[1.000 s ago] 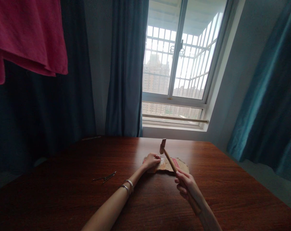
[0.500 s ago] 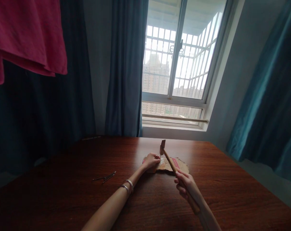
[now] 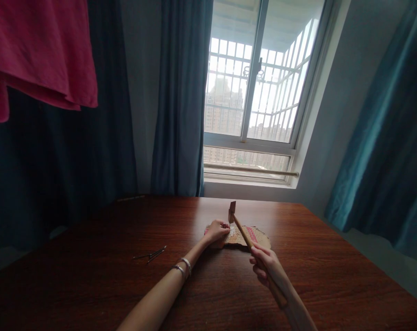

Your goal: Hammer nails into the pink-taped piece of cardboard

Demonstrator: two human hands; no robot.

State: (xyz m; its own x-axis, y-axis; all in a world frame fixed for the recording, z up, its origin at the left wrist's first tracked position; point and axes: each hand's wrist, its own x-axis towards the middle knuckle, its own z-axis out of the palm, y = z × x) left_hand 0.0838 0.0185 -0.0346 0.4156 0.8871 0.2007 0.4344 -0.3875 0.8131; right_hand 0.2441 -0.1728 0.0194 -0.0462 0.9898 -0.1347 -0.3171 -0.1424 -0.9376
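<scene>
My right hand (image 3: 266,263) is wrapped round the wooden handle of a hammer (image 3: 242,231), which slants up and away to the left. The hammer head is over the far left part of a torn piece of cardboard (image 3: 261,237) with pink and white print, lying flat on the table. My left hand (image 3: 218,230) rests on the cardboard's left end, fingers pinched on what looks like a thin upright nail right below the hammer head. The nail is mostly hidden by fingers and too small to see clearly.
Several long nails (image 3: 153,253) lie on the brown wooden table (image 3: 101,289) to the left of my left forearm. A window (image 3: 249,92) and blue curtains (image 3: 180,101) stand behind the table. A pink cloth (image 3: 46,50) hangs at upper left.
The hammer head has shifted very slightly, a touch down and left, over the pinched fingers. Both hands otherwise keep their places and holds.
</scene>
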